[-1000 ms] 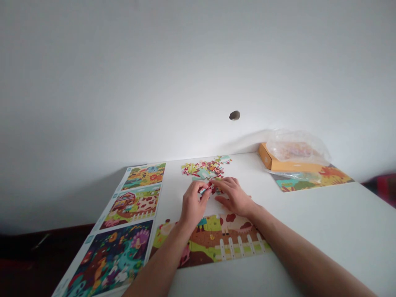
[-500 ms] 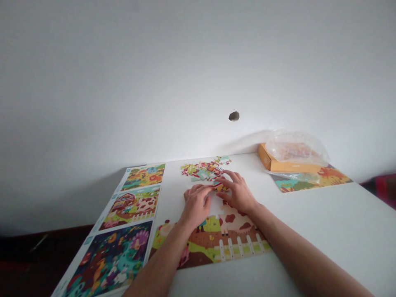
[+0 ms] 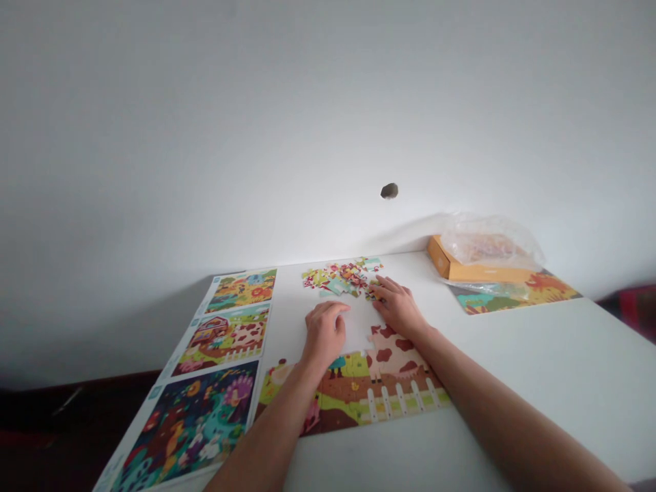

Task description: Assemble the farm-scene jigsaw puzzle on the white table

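Head, right hand (image 3: 400, 307) outstretched, left hand (image 3: 324, 333) (curled)

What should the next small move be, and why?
I'd probably have the right hand draw out one of the loose pieces. It reaches their right edge, the left hand appears to hold nothing, and the part-built puzzle looks unfinished: its top edge is stepped, standing higher at the cow than to the cow's left.

Looks like a room at home, can't tell which. Judging by white tabletop (image 3: 517, 369) against plain wall (image 3: 256, 123) with rough hole (image 3: 389, 190), cartoon jigsaw pieces (image 3: 339, 285), picture sheets (image 3: 223, 335), orange box (image 3: 486, 274).
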The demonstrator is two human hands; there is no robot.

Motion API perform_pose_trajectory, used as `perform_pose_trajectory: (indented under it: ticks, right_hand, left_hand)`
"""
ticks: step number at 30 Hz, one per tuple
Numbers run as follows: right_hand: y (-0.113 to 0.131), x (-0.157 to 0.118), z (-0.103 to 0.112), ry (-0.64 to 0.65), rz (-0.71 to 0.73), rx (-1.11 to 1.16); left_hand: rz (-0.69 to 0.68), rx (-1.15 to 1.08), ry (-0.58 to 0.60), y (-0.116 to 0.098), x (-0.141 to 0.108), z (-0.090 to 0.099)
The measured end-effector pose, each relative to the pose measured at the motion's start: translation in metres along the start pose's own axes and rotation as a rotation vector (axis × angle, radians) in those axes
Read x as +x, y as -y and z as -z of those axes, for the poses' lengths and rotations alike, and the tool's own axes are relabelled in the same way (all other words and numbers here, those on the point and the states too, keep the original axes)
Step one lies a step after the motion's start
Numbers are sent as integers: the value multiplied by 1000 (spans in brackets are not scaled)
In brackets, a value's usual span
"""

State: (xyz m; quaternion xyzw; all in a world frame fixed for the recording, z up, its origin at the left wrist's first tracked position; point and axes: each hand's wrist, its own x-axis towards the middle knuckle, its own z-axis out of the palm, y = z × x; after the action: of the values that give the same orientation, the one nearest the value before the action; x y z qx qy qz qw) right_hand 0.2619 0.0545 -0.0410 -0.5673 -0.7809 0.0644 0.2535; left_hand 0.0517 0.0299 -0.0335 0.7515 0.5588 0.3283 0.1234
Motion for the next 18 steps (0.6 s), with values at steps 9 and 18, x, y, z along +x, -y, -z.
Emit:
perform_pose_trajectory:
  ticks: [9, 18]
  right_hand:
    - [48, 70, 12, 177, 75, -13]
    - [79, 152, -48, 289, -156, -86]
  left_hand:
    - [33, 15, -37, -1, -1, -1]
    - [69, 31, -29, -1, -1, -3]
